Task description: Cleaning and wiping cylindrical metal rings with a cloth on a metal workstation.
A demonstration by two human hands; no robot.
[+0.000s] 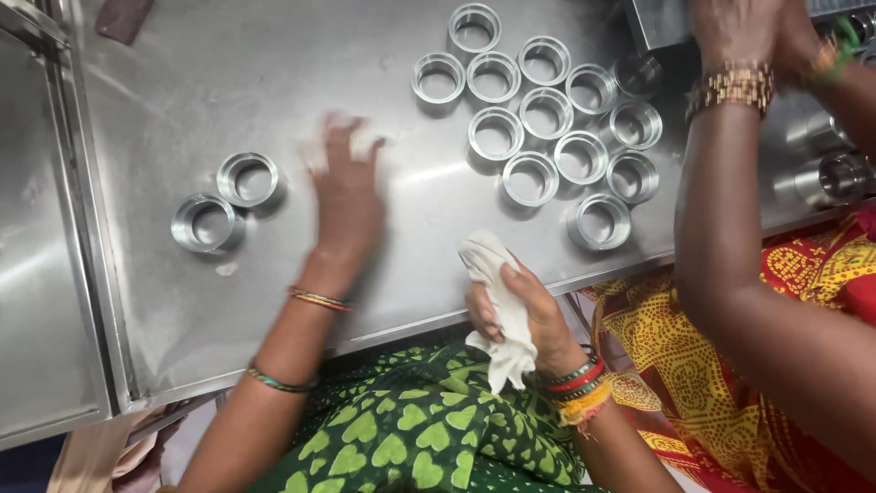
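On the stainless steel table point(182, 301), the person's left hand point(347, 187) is lying palm down with fingers spread, blurred, and gripping nothing; whether it is touching the steel I cannot tell. Just to its left, two short machined metal rings point(228, 201) are sitting side by side, apart from the hand. The right hand point(525, 315) is hanging at the table's near edge, fingers wrapped tightly around a crumpled white cloth point(500, 306) that is sticking out above and below the fist. Beyond it, toward the far right of the table, a cluster of metal rings point(547, 119) is standing in close rows, open ends up. At the right edge, a co-worker's arm point(730, 228) with a beaded bracelet is reaching over the table, the co-worker's hands point(757, 32) being pressed together near the top.
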